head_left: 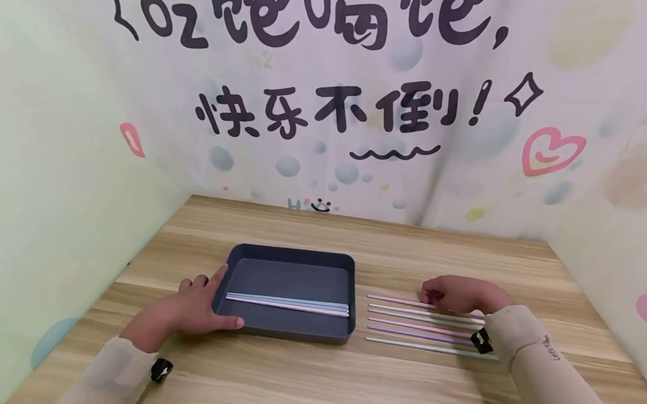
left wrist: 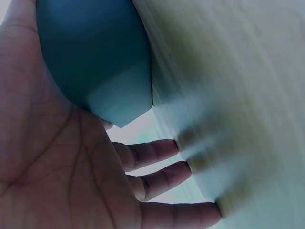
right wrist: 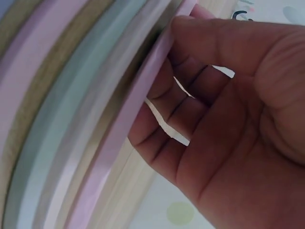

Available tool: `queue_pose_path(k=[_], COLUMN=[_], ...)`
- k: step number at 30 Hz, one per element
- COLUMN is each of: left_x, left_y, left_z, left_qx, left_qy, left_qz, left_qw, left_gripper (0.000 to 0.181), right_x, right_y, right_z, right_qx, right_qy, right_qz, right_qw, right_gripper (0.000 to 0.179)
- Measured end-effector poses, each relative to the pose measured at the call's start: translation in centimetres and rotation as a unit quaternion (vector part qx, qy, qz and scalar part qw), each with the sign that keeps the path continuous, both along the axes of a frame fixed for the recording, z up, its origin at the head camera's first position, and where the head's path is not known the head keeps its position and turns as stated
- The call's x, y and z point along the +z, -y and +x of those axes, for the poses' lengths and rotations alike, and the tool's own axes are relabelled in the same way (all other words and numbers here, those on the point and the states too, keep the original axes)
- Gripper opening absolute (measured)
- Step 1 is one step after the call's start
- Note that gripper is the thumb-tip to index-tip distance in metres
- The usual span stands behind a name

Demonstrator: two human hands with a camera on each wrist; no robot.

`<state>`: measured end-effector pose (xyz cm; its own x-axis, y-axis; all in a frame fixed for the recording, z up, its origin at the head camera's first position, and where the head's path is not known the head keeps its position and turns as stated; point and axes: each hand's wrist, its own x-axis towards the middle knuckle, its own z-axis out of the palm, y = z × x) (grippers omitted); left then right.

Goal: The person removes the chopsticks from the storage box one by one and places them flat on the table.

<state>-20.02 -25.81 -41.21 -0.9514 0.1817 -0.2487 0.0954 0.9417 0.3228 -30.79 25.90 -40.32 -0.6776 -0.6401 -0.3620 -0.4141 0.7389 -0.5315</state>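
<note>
A dark blue-grey rectangular tray [head_left: 290, 278] stands left of centre on the table, with several pale blue and white chopsticks [head_left: 288, 303] lying across its inside. My left hand [head_left: 194, 309] rests against the tray's left side, thumb at the near rim and index finger along the left edge; in the left wrist view its other fingers stretch down to the table. To the right, my right hand [head_left: 458, 293] pinches the farthest pink chopstick [right wrist: 126, 119] between thumb and fingers, the other fingers loosely curled. That chopstick lies at or just above the table; I cannot tell which.
Nearer than the pinched one, several more chopsticks [head_left: 405, 330] in white, green, pink, purple and pale green lie side by side on the wooden table [head_left: 311, 376]. A printed cloth backdrop [head_left: 314, 176] closes off the rear, with pale walls at both sides.
</note>
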Motion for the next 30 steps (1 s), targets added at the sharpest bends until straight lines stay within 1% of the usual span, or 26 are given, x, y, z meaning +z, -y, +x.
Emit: queue_pose_path(k=[5,9,19,24,30], left_x=[0.01,0.04,0.14,0.04,-0.05], left_y=[-0.01,-0.02,-0.09,-0.02,0.03], left_z=[0.02,0.04,0.08,0.01,-0.04], left_qx=[0.0,0.0,0.002,0.002,0.001], left_qy=[0.001,0.001,-0.001,-0.001,-0.001], left_qz=[0.001,0.001,-0.002,-0.001,-0.001], left_qw=[1.0,1.0,1.0,1.0,1.0], left_gripper=[0.127,0.127,0.127,0.127,0.127], right_x=[-0.23,-0.46,-0.8,-0.59,0.02], right_y=[-0.07,-0.15,-0.28,-0.26,-0.01], right_z=[-0.05,-0.04,0.0,0.07,0.08], right_qx=[0.006,0.013,0.005,0.007,0.008], right_qy=[-0.012,-0.021,-0.03,-0.027,-0.009], right_qz=[-0.006,-0.015,-0.017,-0.016,-0.01], right_qw=[0.9999,0.9996,0.9994,0.9995,0.9999], right_gripper=[0.025,0.022,0.016,0.015,0.017])
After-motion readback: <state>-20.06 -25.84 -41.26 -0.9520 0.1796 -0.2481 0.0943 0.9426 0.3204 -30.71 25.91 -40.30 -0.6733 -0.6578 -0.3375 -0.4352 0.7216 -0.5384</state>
